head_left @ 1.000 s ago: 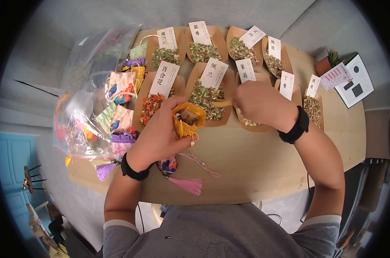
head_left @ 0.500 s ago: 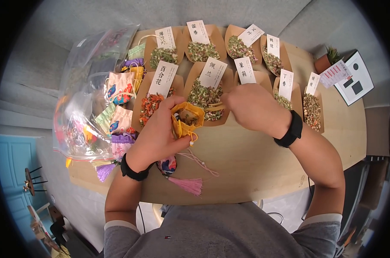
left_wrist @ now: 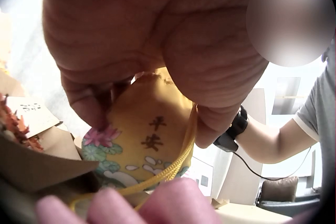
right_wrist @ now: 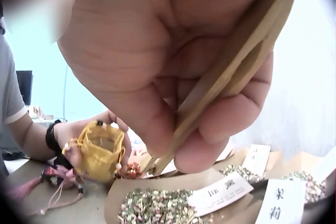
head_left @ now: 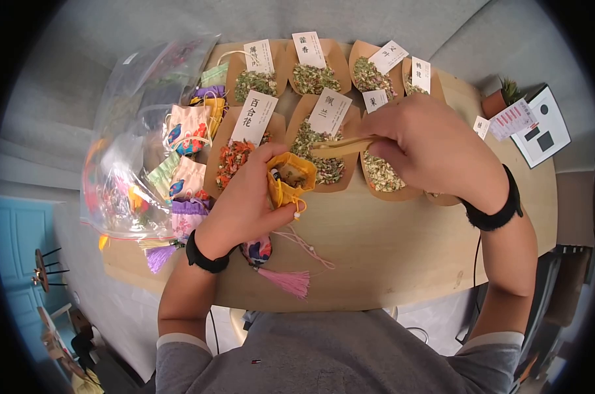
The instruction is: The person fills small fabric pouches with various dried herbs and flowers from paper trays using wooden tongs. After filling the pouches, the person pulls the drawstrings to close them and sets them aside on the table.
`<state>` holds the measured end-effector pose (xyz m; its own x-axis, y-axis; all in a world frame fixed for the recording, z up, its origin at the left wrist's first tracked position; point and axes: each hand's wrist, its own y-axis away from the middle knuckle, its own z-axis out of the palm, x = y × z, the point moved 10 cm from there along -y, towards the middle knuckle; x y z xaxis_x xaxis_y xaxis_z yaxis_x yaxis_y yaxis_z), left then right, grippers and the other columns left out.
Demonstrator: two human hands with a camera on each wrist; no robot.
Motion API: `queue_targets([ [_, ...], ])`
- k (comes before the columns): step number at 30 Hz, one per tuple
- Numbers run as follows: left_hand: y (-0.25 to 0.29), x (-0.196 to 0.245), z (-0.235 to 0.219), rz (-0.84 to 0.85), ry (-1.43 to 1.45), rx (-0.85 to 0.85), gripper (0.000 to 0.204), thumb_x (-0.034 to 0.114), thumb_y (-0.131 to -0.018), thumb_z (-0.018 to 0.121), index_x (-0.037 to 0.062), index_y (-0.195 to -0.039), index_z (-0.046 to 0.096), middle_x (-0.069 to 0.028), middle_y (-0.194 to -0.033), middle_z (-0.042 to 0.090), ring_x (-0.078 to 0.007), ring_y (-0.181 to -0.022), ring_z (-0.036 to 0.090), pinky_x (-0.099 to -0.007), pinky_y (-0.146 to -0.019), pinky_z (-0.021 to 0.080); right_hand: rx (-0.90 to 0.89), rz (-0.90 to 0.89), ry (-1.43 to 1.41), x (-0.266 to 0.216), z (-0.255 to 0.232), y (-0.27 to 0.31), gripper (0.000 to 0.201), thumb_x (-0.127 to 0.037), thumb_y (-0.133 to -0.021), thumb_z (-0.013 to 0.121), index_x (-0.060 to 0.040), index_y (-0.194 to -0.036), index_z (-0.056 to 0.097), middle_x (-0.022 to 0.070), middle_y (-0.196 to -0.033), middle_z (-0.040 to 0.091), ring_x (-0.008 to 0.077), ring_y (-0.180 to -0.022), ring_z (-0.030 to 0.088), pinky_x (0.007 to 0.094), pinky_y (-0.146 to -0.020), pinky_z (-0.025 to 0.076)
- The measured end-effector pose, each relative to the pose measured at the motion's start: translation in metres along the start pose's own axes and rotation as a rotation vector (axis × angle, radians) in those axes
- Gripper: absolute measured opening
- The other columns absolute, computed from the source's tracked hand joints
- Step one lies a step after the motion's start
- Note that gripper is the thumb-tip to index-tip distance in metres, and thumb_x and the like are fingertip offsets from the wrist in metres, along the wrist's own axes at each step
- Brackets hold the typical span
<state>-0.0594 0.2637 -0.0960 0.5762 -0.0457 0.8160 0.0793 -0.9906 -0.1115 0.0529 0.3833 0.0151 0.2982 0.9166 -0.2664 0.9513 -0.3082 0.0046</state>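
Observation:
My left hand (head_left: 235, 213) holds a yellow drawstring pouch (head_left: 281, 192), its mouth open upward with dried bits inside. In the left wrist view the pouch (left_wrist: 152, 113) shows a pink lotus and two dark characters, with a yellow cord hanging along it. My right hand (head_left: 432, 144) pinches wooden tongs (head_left: 343, 147) between thumb and fingers. Their tips point left, over the dried green herbs (head_left: 329, 172) in a middle brown paper tray (head_left: 302, 105), just right of the pouch. In the right wrist view the tongs (right_wrist: 231, 66) slant down toward the herbs.
Several labelled paper trays stand in two rows, one of orange petals (head_left: 230, 161) at left. A clear plastic bag (head_left: 133, 131) and patterned pouches (head_left: 187, 125) lie further left. A pink tassel (head_left: 287, 282) lies near the front edge. A potted plant (head_left: 501, 98) stands at right.
My right hand first shifts slightly left, then moves right and turns, so more of the tongs shows over the herbs. The left hand and pouch stay nearly in place.

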Motion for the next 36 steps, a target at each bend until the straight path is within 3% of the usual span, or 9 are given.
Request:
queue_targets([
  [2,0.0,-0.003,0.002,-0.004,0.027,-0.002,0.086,0.007,-0.078,0.082,0.0003,-0.144,0.027,-0.0181,-0.131,0.047,-0.0247,-0.122,0.053,-0.036,-0.103,0.046,0.02,-0.144,0.03,-0.023,-0.001,-0.001,0.015,-0.006,-0.081,0.07,-0.0018,-0.095,0.072,0.0166,-0.085,0.069,0.0368,-0.082,0.066,0.0459,-0.07,0.051],
  [5,0.0,0.001,0.001,-0.001,0.032,0.005,0.086,0.006,-0.078,0.082,0.0001,-0.144,0.027,-0.0181,-0.132,0.047,-0.0245,-0.123,0.053,-0.0359,-0.103,0.046,-0.001,-0.152,0.009,-0.033,0.007,-0.001,0.016,-0.006,-0.081,0.069,-0.0028,-0.097,0.071,0.0167,-0.085,0.068,0.038,-0.083,0.066,0.0466,-0.071,0.051],
  [11,0.001,-0.002,0.0,-0.014,0.045,-0.007,0.086,0.007,-0.078,0.082,-0.0001,-0.144,0.027,-0.0182,-0.133,0.046,-0.0242,-0.124,0.052,-0.0357,-0.103,0.046,-0.046,-0.028,0.182,-0.001,0.014,-0.002,0.024,-0.004,-0.08,0.067,-0.0043,-0.103,0.071,0.0163,-0.088,0.069,0.0391,-0.084,0.065,0.0471,-0.073,0.052],
  [15,0.001,0.001,-0.001,-0.013,0.012,-0.001,0.086,0.007,-0.078,0.082,-0.0003,-0.144,0.027,-0.0181,-0.133,0.045,-0.0239,-0.123,0.052,-0.0358,-0.103,0.046,-0.122,-0.05,0.144,-0.003,0.066,0.009,0.013,0.0,-0.078,0.061,0.0007,-0.091,0.065,0.0148,-0.086,0.065,0.037,-0.083,0.066,0.0459,-0.071,0.053],
  [19,0.001,-0.001,0.0,0.007,0.001,-0.002,0.087,0.007,-0.078,0.083,-0.0003,-0.144,0.027,-0.0181,-0.134,0.045,-0.0237,-0.123,0.052,-0.0358,-0.103,0.046,-0.052,-0.069,0.2,-0.002,0.085,0.012,0.009,-0.002,-0.075,0.063,-0.0005,-0.082,0.068,0.0149,-0.081,0.066,0.0324,-0.079,0.069,0.041,-0.067,0.057],
  [25,0.001,-0.005,0.003,-0.017,0.04,-0.013,0.088,0.006,-0.078,0.082,0.001,-0.144,0.026,-0.018,-0.136,0.043,-0.024,-0.124,0.051,-0.0355,-0.103,0.046,0.029,-0.058,0.256,0.01,0.084,0.012,0.009,-0.001,-0.075,0.063,-0.002,-0.082,0.069,0.0124,-0.084,0.066,0.0297,-0.078,0.069,0.0396,-0.066,0.057],
  [27,0.001,-0.004,0.002,-0.006,0.033,-0.002,0.087,0.006,-0.078,0.082,0.0017,-0.144,0.026,-0.0179,-0.136,0.043,-0.0242,-0.125,0.051,-0.0353,-0.103,0.046,-0.008,-0.043,0.168,0.014,0.088,0.012,0.015,0.0,-0.077,0.06,0.0002,-0.091,0.061,0.0138,-0.083,0.063,0.0361,-0.079,0.065,0.0461,-0.068,0.053],
  [31,0.001,-0.004,0.002,-0.012,0.021,-0.001,0.087,0.006,-0.078,0.082,0.0017,-0.144,0.026,-0.0176,-0.136,0.043,-0.0241,-0.125,0.051,-0.0352,-0.103,0.045,-0.007,-0.025,0.208,0.016,0.081,0.009,0.01,-0.001,-0.076,0.062,-0.0015,-0.084,0.068,0.0135,-0.086,0.067,0.0314,-0.08,0.069,0.0415,-0.068,0.057],
  [36,0.001,-0.003,0.002,0.014,0.032,0.0,0.086,0.006,-0.078,0.082,0.0021,-0.144,0.027,-0.0166,-0.133,0.045,-0.0232,-0.122,0.051,-0.0352,-0.102,0.045,0.004,0.001,0.173,0.015,0.053,0.008,0.016,0.002,-0.072,0.06,-0.0003,-0.087,0.067,0.0174,-0.086,0.069,0.0364,-0.083,0.069,0.0457,-0.069,0.056],
])
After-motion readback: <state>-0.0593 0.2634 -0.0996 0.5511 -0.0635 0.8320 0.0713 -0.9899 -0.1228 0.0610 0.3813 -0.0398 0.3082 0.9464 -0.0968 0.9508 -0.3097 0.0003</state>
